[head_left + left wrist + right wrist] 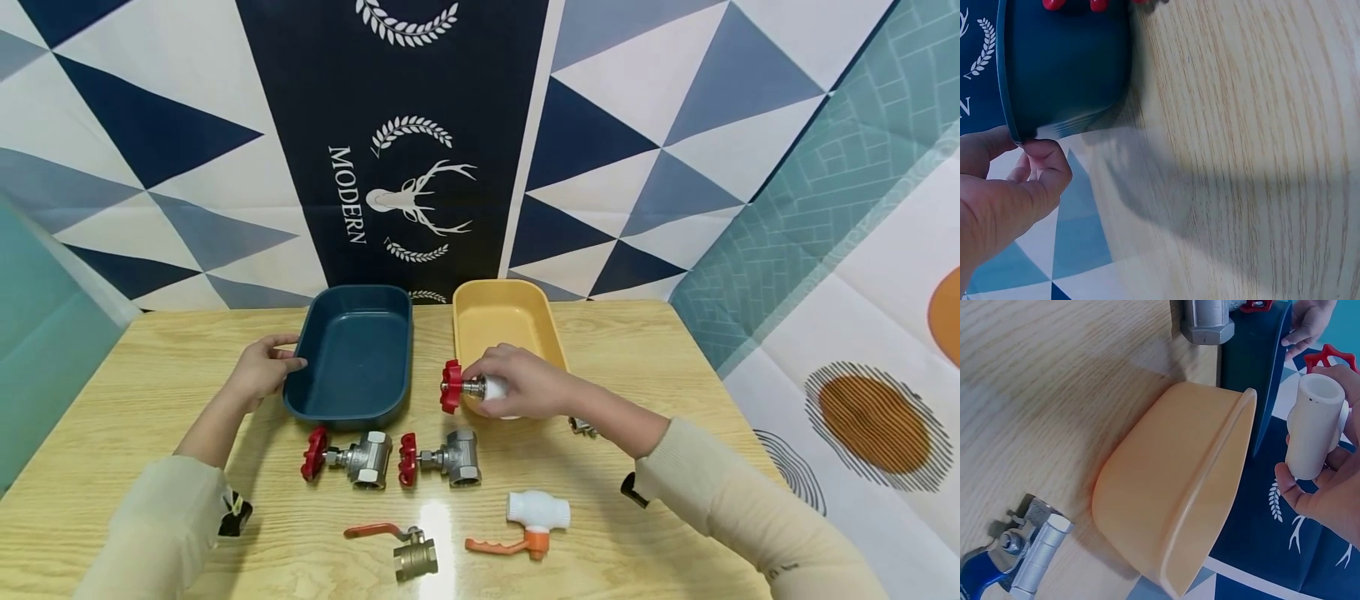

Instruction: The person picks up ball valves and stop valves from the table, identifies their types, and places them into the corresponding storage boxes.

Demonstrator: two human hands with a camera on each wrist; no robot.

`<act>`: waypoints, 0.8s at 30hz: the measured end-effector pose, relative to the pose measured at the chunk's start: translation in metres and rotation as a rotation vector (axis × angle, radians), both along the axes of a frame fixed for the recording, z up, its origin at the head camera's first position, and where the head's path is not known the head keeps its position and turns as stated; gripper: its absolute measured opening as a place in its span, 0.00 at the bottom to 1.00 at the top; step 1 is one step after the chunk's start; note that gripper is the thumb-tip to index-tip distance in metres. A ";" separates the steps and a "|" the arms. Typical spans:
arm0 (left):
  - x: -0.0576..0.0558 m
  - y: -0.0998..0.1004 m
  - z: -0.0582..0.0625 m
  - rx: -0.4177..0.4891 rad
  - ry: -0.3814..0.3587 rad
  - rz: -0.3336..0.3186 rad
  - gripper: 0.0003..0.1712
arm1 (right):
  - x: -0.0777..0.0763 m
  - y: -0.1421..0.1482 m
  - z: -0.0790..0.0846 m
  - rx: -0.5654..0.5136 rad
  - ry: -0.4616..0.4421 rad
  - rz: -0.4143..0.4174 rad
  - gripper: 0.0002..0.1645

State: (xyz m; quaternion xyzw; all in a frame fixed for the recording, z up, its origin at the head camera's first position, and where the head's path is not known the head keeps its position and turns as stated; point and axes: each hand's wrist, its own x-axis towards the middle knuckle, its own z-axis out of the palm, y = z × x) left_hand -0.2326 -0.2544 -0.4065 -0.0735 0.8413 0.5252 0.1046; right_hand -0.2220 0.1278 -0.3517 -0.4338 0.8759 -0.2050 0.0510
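Note:
My left hand [262, 368] pinches the left rim of a dark blue bin [356, 354], thumb inside and fingers outside. In the left wrist view the fingertips sit at that bin's rim. A white plastic valve with a red handwheel [451, 387] is held in my right hand [525, 382], over the front edge of a yellow bin [512, 312]. The right wrist view shows the white valve body [1315, 428] between thumb and fingers, raised above the table. Both bins have bare insides where visible; my right hand hides the yellow bin's front part.
Two grey metal valves with red handwheels, one left [369, 458] and one right [459, 458], lie before the blue bin. Nearer lie a brass valve with red lever [415, 558] and a white valve with orange handle [538, 510]. A blue-handled metal valve [1038, 547] lies beside the yellow bin.

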 end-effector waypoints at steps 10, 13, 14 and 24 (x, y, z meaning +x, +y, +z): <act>0.000 0.000 0.000 -0.010 0.006 0.005 0.30 | -0.006 -0.008 0.001 0.021 -0.023 -0.009 0.21; 0.001 0.001 0.001 -0.004 0.004 0.004 0.31 | -0.008 -0.010 0.001 0.024 -0.023 -0.008 0.21; 0.001 0.001 0.001 -0.003 0.003 0.005 0.31 | -0.009 -0.010 0.001 0.022 -0.022 -0.006 0.21; 0.001 0.001 0.001 -0.003 0.007 0.009 0.30 | -0.016 -0.014 0.000 0.007 0.002 0.005 0.22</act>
